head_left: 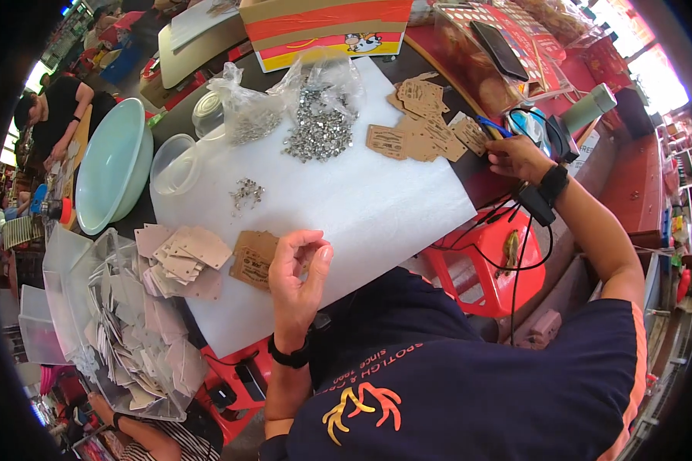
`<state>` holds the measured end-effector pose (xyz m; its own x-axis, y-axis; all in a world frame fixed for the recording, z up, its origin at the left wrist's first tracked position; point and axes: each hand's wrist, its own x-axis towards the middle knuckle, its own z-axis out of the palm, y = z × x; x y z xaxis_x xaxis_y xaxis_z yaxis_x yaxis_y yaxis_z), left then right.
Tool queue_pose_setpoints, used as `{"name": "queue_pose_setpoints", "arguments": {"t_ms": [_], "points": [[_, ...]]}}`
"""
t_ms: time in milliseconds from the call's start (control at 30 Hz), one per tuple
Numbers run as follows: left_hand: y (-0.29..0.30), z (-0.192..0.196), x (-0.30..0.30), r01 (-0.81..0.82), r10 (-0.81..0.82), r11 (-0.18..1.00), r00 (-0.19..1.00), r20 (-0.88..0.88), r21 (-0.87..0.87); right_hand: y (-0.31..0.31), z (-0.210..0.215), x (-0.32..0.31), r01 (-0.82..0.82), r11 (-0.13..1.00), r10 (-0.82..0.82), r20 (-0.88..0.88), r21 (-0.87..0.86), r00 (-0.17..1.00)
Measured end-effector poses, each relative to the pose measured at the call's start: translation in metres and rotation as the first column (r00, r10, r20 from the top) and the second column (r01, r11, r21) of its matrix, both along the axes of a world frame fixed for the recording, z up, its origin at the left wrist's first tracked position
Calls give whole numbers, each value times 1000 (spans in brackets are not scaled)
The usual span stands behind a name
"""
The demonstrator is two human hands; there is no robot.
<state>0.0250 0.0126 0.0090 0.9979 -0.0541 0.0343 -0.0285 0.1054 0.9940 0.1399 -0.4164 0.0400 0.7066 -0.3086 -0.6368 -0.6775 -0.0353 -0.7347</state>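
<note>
My right hand [519, 160] is at the right edge of the white foam sheet [384, 207], its curled fingers at the rim of a small brown printed card [469, 134]. That card lies beside a loose pile of brown cards [423, 132]. A blue-handled tool [493, 126] is just above the fingertips. My left hand [296, 280] is raised over the sheet's near edge, fingers bent, thumb apart from them, nothing visible in it. Next to it lies a stack of brown cards [254, 260]. Small silvery pieces [247, 195] sit in a little heap beyond.
Clear bags of silvery pieces [319, 123] lie at the back, before a cardboard box [327, 34]. On the left are a pale green basin [115, 165], clear tubs [175, 165], pale cards [188, 257] and a bin of them [69, 307]. A red stool [488, 269] stands right, near cables.
</note>
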Motion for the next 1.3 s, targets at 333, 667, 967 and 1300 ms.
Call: {"name": "queue_pose_setpoints", "arguments": {"t_ms": [333,667,967,1300], "points": [[0,-6,0,23,-25,999,998,50,48,-11,4,33,-198,976,171,-256,-85,952],[-5,-9,0,9,-9,1000,1000,25,6,-4,9,59,-402,903,299,-445,-154,844],[-3,-5,-2,54,-64,995,992,111,89,-20,-4,47,-340,939,302,-355,-49,885],[8,2,-8,57,-64,996,993,97,68,5,5,13,-284,836,339,36,-471,940]]}}
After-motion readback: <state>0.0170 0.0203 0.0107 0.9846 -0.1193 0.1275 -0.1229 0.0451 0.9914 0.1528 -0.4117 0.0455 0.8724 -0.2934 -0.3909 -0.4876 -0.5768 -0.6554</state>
